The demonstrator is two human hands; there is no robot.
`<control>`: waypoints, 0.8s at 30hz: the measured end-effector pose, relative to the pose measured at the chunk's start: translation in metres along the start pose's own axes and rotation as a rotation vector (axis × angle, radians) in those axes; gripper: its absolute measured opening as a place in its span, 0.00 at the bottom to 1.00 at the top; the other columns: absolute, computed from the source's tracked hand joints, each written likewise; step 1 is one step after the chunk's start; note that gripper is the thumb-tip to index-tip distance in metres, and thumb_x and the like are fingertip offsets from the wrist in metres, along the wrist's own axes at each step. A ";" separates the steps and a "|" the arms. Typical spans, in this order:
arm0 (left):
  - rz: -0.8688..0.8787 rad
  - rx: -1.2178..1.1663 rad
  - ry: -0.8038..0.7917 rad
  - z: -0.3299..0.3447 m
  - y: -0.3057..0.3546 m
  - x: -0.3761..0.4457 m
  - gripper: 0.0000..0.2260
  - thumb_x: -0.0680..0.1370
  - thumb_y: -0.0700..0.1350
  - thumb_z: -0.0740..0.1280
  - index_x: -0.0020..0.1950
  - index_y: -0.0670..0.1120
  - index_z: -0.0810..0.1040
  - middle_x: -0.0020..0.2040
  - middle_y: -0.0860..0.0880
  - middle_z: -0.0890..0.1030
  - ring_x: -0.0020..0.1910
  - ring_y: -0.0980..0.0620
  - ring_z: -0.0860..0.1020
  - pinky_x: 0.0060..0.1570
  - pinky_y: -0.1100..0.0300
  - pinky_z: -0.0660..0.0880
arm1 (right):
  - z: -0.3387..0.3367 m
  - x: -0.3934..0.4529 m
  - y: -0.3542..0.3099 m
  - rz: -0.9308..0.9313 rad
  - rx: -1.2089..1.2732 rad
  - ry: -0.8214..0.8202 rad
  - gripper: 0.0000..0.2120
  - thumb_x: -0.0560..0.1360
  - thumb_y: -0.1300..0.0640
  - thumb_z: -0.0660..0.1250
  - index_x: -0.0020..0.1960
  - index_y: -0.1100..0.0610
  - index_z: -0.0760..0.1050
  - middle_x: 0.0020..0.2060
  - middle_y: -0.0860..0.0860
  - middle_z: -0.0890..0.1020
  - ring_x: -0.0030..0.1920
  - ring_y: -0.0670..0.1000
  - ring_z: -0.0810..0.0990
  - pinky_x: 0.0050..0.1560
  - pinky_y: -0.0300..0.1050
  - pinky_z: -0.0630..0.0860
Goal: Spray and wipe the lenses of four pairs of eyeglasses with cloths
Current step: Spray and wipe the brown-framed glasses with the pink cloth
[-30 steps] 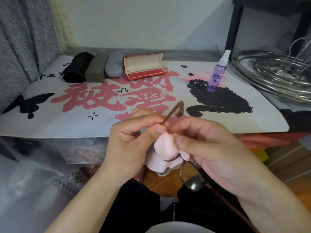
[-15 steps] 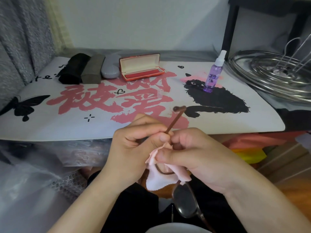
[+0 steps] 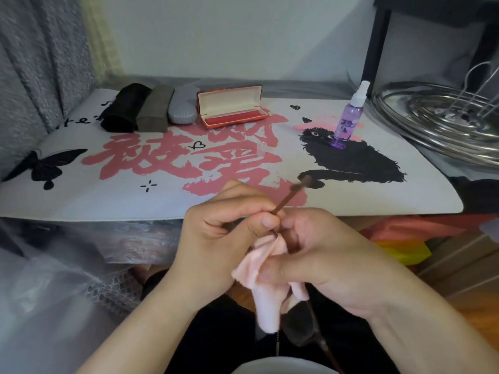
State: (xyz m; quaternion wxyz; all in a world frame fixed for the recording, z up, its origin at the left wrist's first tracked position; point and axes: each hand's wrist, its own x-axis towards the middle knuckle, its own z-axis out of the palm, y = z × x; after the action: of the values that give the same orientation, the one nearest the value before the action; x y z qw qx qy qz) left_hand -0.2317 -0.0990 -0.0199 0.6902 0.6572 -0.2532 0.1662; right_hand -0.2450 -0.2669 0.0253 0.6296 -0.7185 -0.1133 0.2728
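Note:
In front of the table's near edge I hold a pair of brown-framed eyeglasses. My left hand pinches the frame near one temple arm, which sticks up toward the table. A pink cloth is pinched around the upper lens by my right hand, and that lens is hidden. The lower lens hangs free below the cloth. A purple spray bottle stands upright on the printed mat, far right of centre.
An open red glasses case sits at the back of the mat, with three closed cases, black, grey-brown and light grey, to its left. Steel wire racks crowd the right side. Crumpled plastic sheeting lies below left.
The glasses have tilted, so the upper temple arm now points further right and the lower lens has dropped. My right hand has slid the cloth over the lens.

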 end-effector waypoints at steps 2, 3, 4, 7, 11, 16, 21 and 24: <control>-0.021 -0.007 0.005 0.002 -0.001 0.000 0.05 0.78 0.50 0.71 0.47 0.51 0.86 0.42 0.53 0.82 0.42 0.48 0.78 0.45 0.59 0.74 | 0.005 0.001 0.000 0.015 -0.023 0.099 0.13 0.67 0.55 0.74 0.48 0.61 0.81 0.34 0.55 0.81 0.38 0.51 0.81 0.39 0.50 0.77; -0.038 -0.017 0.016 0.002 -0.001 0.001 0.04 0.77 0.48 0.71 0.46 0.54 0.86 0.41 0.53 0.83 0.42 0.50 0.78 0.45 0.60 0.74 | 0.006 0.003 0.001 0.009 -0.012 0.133 0.13 0.68 0.52 0.73 0.47 0.60 0.82 0.34 0.52 0.81 0.37 0.50 0.80 0.41 0.50 0.76; -0.051 -0.027 0.032 0.001 -0.002 0.002 0.05 0.76 0.47 0.71 0.46 0.55 0.86 0.41 0.54 0.83 0.41 0.52 0.79 0.44 0.62 0.75 | 0.007 0.005 0.002 -0.004 0.015 0.154 0.12 0.69 0.52 0.71 0.46 0.59 0.82 0.33 0.51 0.80 0.37 0.50 0.79 0.43 0.51 0.75; -0.087 -0.082 0.072 -0.002 -0.004 0.003 0.06 0.75 0.45 0.72 0.46 0.55 0.87 0.42 0.54 0.84 0.41 0.55 0.81 0.44 0.64 0.76 | 0.009 0.007 0.004 -0.049 0.146 0.196 0.07 0.75 0.55 0.70 0.40 0.57 0.82 0.32 0.53 0.79 0.35 0.52 0.78 0.42 0.52 0.75; -0.025 -0.034 0.117 -0.006 -0.003 0.006 0.06 0.75 0.46 0.73 0.47 0.56 0.87 0.43 0.54 0.85 0.43 0.56 0.81 0.46 0.65 0.76 | -0.001 0.008 0.009 -0.112 0.240 0.324 0.07 0.71 0.60 0.70 0.48 0.55 0.84 0.42 0.57 0.86 0.44 0.59 0.84 0.48 0.61 0.75; 0.047 -0.022 0.243 -0.019 -0.001 0.011 0.06 0.75 0.53 0.72 0.50 0.59 0.87 0.45 0.57 0.85 0.45 0.57 0.80 0.49 0.62 0.77 | -0.037 0.004 0.002 -0.217 0.080 0.669 0.15 0.73 0.68 0.71 0.56 0.54 0.81 0.46 0.54 0.88 0.48 0.55 0.86 0.52 0.56 0.80; 0.117 0.045 0.264 -0.020 -0.001 0.011 0.05 0.77 0.53 0.72 0.50 0.60 0.86 0.46 0.57 0.84 0.46 0.54 0.79 0.51 0.57 0.76 | -0.046 -0.004 -0.001 -0.220 -0.205 0.683 0.12 0.74 0.69 0.71 0.50 0.54 0.78 0.40 0.50 0.87 0.41 0.47 0.83 0.45 0.45 0.73; 0.222 0.134 0.283 -0.023 0.000 0.010 0.11 0.80 0.44 0.69 0.52 0.62 0.85 0.46 0.59 0.82 0.47 0.52 0.78 0.50 0.56 0.74 | -0.047 -0.011 -0.002 -0.221 -0.190 0.614 0.12 0.74 0.69 0.70 0.48 0.53 0.81 0.41 0.49 0.87 0.42 0.46 0.83 0.48 0.46 0.75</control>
State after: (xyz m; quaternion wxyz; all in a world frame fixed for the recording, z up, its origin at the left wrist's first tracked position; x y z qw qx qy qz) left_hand -0.2204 -0.0773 -0.0137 0.6511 0.6397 -0.2129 0.3487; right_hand -0.2282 -0.3120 0.0324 0.5902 -0.8061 -0.0206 -0.0381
